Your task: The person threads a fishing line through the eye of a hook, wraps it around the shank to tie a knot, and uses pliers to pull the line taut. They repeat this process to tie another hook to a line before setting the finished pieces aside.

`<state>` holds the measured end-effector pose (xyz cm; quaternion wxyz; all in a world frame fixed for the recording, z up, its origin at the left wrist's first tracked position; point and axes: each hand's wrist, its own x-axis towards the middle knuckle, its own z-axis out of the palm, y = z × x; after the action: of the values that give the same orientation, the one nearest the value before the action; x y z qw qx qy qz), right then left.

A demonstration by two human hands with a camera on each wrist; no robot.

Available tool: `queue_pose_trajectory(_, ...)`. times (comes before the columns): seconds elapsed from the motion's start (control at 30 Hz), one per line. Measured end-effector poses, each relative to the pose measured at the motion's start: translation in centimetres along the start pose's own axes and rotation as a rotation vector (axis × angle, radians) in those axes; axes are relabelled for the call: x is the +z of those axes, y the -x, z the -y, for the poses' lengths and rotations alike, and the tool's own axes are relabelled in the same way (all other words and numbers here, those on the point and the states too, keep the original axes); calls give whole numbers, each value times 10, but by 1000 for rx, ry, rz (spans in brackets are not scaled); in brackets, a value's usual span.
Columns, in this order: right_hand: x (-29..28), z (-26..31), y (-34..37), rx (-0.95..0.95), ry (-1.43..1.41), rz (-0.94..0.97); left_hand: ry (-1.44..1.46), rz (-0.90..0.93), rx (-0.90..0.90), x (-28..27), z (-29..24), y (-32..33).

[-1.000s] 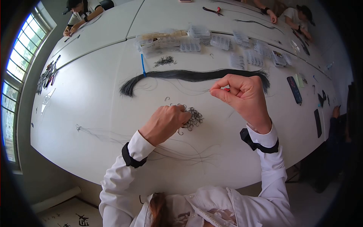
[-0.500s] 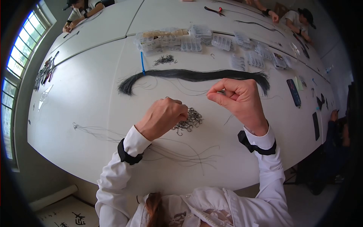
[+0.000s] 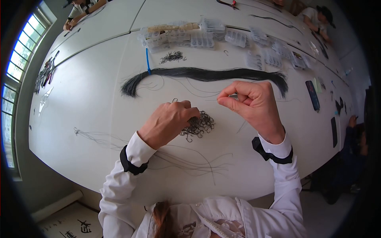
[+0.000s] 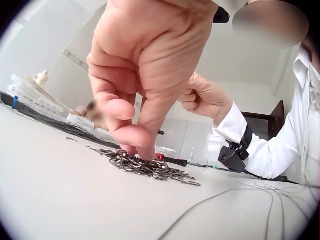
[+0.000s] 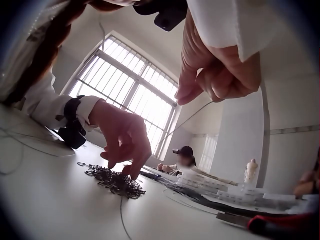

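Observation:
My left hand [image 3: 168,121] reaches down to a heap of dark metal fishhooks [image 3: 200,126]; the left wrist view shows its fingertips [image 4: 145,152] right at the hooks, other fingers bent above. My right hand [image 3: 254,102] is raised beside the heap, thumb and forefinger pinching a thin grey line [image 5: 187,119] whose free end points left. Under that hand, a red-and-black-handled tool [image 5: 280,225] with a metal tip lies on the table, hidden from the head view. Several lines [image 3: 190,162] lie near me, with small hooks [image 3: 76,131] at their left end.
Beyond my hands stretches a long black bundle of line [image 3: 210,74] with a blue tie [image 3: 148,61]. Clear plastic boxes [image 3: 202,39] and a smaller hook pile [image 3: 173,56] sit behind it. Tools [image 3: 47,71] lie far left, a phone [image 3: 312,96] right. Other people sit across the table.
My left hand first lifted off the hook heap, then came back down to it with its fingers spread more. The right hand has held the line in nearly the same place.

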<state>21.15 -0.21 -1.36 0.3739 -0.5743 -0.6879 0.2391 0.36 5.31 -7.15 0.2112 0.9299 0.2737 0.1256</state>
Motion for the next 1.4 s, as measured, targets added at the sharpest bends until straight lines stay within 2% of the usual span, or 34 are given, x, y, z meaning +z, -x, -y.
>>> queue_pose_trajectory(0.33, 5, -4, -1, 1, 25, -1, -17, 62, -16, 0, 1, -1)
queue_pose_trajectory(0.5, 6, -6, -2, 13, -7, 6, -19, -28, 14, 0, 3, -2)
queue_pose_trajectory(0.63, 6, -4, -2, 10, -26, 8, -37, -2, -12, -2, 3, -1)
queue_pose_trajectory(0.7, 6, -4, -2, 4, -32, 8, -10, -64, 8, -2, 3, -1)
queue_pose_trajectory(0.93, 3, -5, -1, 11, -61, 35, 37, -74, 5, -4, -2, -1)
queue_pose_trajectory(1.1, 2, -5, -1, 4, -42, 36, 224, -51, -157, -12, -7, -4)
queue_pose_trajectory(1.23, 2, -6, -3, 1, -35, 30, 317, -82, -119, -11, -3, -4)
queue_pose_trajectory(1.3, 2, -7, -4, -1, -34, 39, 499, -89, -279, -13, -5, -5)
queue_pose_trajectory(1.4, 4, -10, -4, -2, -37, 49, 502, -78, -292, -11, -1, -3)
